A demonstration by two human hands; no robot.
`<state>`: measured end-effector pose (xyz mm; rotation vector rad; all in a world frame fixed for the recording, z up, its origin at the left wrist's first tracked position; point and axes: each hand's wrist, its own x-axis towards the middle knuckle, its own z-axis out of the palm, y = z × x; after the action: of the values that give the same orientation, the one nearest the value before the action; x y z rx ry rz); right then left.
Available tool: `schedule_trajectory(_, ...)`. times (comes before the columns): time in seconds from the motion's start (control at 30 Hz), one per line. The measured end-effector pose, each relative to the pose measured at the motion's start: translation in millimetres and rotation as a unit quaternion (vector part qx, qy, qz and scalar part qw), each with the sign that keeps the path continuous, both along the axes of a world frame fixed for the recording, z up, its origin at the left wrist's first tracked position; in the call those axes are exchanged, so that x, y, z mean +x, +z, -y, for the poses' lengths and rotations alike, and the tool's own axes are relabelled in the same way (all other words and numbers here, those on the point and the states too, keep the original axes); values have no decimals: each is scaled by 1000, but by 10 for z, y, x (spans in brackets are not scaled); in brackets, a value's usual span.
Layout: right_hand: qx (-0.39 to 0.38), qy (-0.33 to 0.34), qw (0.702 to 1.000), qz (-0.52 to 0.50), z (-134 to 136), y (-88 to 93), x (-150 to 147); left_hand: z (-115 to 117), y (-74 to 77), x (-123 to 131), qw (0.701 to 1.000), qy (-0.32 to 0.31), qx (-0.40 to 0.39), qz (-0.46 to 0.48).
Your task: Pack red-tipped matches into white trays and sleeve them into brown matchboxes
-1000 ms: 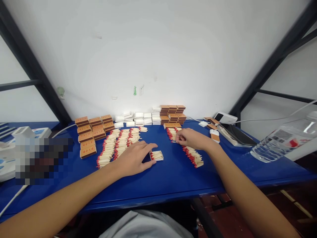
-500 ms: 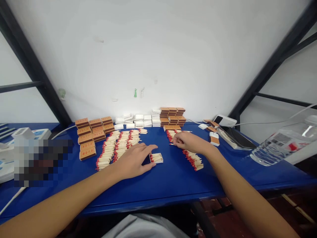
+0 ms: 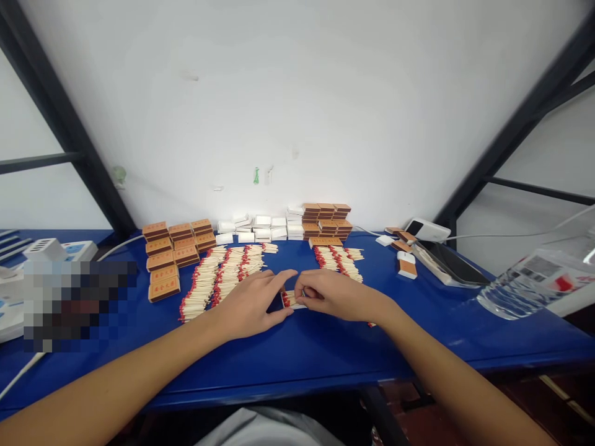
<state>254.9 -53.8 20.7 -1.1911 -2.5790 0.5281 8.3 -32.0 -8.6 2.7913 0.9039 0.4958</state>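
A small white matchbox tray [image 3: 297, 306] with red-tipped matches [image 3: 289, 299] in it lies on the blue table. My left hand [image 3: 251, 303] rests at its left end, thumb and index finger spread apart on either side of the tray. Over the tray's right part is my right hand [image 3: 330, 294], its fingertips pinched at the matches and covering much of the tray. Just what sits between those fingertips is mostly hidden, but it looks like a match. Rows of loose matches [image 3: 232, 269] lie beyond my left hand, and another pile [image 3: 339, 260] lies beyond my right.
Brown matchboxes [image 3: 163, 260] are stacked at the left, more boxes [image 3: 325, 229] at the back. White trays [image 3: 263, 226] line the wall. Rightward are a phone [image 3: 449, 263], a white device [image 3: 425, 229] and a water bottle [image 3: 530, 282]. A power strip [image 3: 79, 251] sits left.
My right hand has moved left and toward me, from the right-hand match pile to the tray, where its fingertips now meet the matches. My left hand has stayed beside the tray.
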Motion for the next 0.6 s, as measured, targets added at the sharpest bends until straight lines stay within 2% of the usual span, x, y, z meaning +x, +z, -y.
schedule_trajectory(0.3,12,-18,1000,20,-19,-9,20,1,-42,-3,1000,-2,18,17)
schedule_trajectory(0.6,26,-40,999,-4,-31,-8,-51,7,-35,-11,1000,-3,18,18)
